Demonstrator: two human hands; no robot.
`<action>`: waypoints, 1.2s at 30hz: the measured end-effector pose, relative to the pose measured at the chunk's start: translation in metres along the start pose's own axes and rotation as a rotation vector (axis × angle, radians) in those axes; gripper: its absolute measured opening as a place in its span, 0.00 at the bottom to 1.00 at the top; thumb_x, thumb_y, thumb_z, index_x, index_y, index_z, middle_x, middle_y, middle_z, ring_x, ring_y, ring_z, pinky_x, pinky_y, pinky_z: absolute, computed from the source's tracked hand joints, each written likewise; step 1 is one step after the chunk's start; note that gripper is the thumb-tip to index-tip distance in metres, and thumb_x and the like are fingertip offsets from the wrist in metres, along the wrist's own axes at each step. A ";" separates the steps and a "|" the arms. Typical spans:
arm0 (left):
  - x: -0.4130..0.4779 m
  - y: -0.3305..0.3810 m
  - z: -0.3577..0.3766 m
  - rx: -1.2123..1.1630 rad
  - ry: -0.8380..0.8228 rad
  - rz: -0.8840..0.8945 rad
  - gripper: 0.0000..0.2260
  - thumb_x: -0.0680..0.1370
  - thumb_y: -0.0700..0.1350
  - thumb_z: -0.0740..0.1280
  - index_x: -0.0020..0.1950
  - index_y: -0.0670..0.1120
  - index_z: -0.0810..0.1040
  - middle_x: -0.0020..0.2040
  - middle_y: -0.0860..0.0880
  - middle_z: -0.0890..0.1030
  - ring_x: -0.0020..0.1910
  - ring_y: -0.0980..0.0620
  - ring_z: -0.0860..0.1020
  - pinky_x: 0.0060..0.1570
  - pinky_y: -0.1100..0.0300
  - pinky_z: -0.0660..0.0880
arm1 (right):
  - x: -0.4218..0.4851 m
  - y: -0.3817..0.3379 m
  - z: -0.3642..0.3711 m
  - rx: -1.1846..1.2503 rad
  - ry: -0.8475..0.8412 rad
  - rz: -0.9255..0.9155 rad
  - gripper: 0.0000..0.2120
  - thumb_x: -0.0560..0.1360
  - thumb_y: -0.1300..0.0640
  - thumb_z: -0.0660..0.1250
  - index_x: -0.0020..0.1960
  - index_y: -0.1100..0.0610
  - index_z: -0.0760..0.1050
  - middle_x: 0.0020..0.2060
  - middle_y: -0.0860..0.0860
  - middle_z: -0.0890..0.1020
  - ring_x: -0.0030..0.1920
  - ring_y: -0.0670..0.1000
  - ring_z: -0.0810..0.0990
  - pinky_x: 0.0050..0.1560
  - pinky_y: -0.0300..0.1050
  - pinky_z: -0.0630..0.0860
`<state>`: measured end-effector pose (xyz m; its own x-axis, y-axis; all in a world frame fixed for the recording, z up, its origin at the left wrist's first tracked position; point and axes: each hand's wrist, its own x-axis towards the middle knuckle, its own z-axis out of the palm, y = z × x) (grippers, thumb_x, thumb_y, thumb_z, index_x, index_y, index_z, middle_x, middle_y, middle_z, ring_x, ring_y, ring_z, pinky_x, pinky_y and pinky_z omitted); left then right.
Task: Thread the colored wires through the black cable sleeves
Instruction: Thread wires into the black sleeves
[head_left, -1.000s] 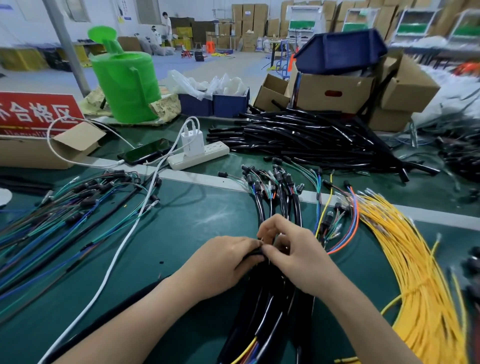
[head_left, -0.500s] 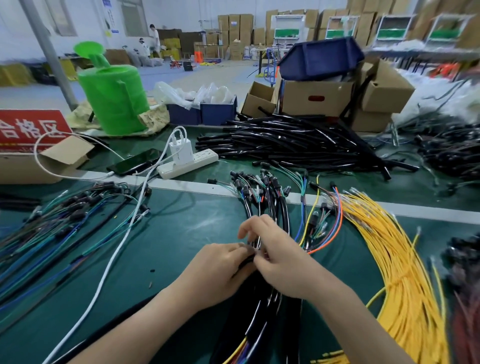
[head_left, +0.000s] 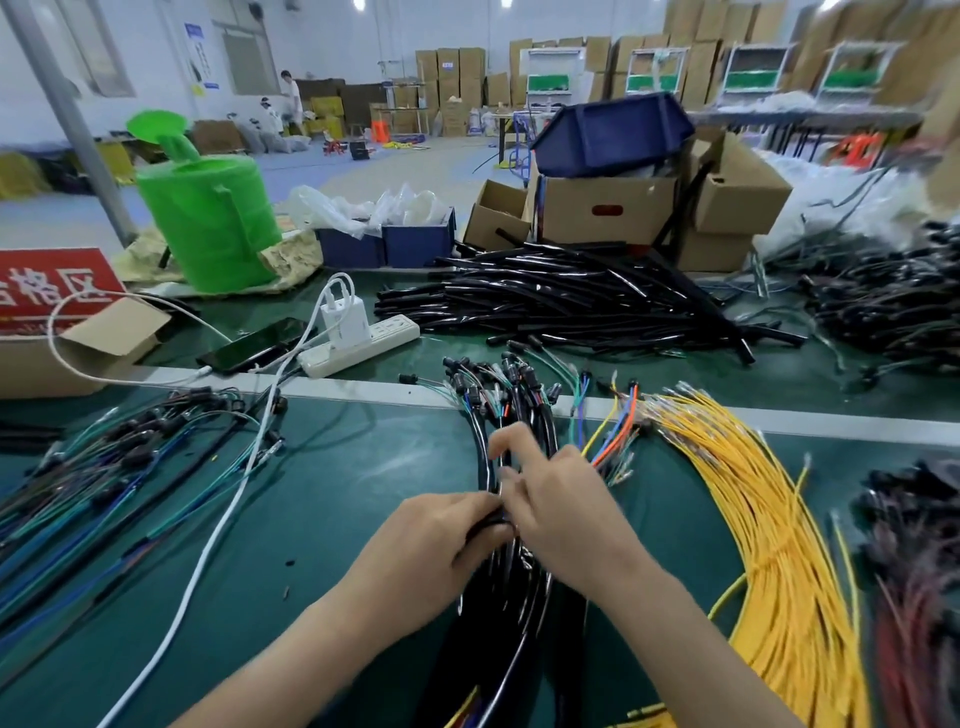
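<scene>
A bundle of black cable sleeves (head_left: 511, 613) with wires inside runs up the middle of the green mat; coloured wire ends and small black connectors (head_left: 498, 384) fan out at its far end. My left hand (head_left: 431, 545) grips one black sleeve from the left. Against it, my right hand (head_left: 561, 509) pinches at the same spot; what its fingertips hold is hidden. A thick sheaf of yellow wires (head_left: 769, 545) lies to the right. A pile of loose black sleeves (head_left: 571, 301) sits further back.
Sleeved blue and green wire sets (head_left: 104, 483) cover the left of the mat. A white charger cable (head_left: 208, 551) crosses to a power strip (head_left: 363, 345) beside a phone (head_left: 249, 345). Cardboard boxes (head_left: 608, 208), a green roll (head_left: 213, 223) and dark cable heaps (head_left: 893, 322) line the back and right.
The view has shifted a little, so the scene sits further left and lower. Both hands stay together on the sleeve bundle; the right fingers have shifted slightly.
</scene>
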<state>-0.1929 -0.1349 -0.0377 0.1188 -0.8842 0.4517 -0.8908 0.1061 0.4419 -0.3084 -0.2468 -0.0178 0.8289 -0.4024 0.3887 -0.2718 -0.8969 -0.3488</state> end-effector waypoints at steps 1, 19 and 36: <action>0.002 0.005 -0.002 -0.020 0.000 0.004 0.11 0.77 0.48 0.63 0.49 0.42 0.80 0.39 0.49 0.83 0.36 0.51 0.77 0.36 0.61 0.71 | 0.000 -0.007 0.000 0.072 0.011 -0.021 0.10 0.81 0.59 0.55 0.60 0.56 0.69 0.24 0.42 0.62 0.32 0.54 0.68 0.41 0.41 0.53; 0.041 0.043 -0.059 0.238 -0.412 -0.208 0.11 0.81 0.53 0.57 0.44 0.48 0.71 0.30 0.53 0.70 0.29 0.56 0.69 0.33 0.61 0.66 | 0.007 -0.001 -0.001 0.637 0.278 0.056 0.19 0.78 0.40 0.49 0.44 0.51 0.71 0.27 0.51 0.71 0.30 0.44 0.69 0.39 0.36 0.65; 0.064 0.072 -0.063 0.435 -0.373 -0.083 0.13 0.82 0.53 0.51 0.58 0.48 0.69 0.34 0.51 0.73 0.34 0.45 0.73 0.39 0.49 0.71 | 0.013 0.000 -0.029 0.490 0.489 -0.033 0.27 0.80 0.45 0.49 0.25 0.54 0.64 0.22 0.46 0.67 0.30 0.45 0.68 0.45 0.42 0.64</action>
<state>-0.2217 -0.1550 0.0710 0.1036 -0.9905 0.0904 -0.9928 -0.0975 0.0694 -0.3121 -0.2577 0.0118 0.4858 -0.5161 0.7054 0.0973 -0.7701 -0.6305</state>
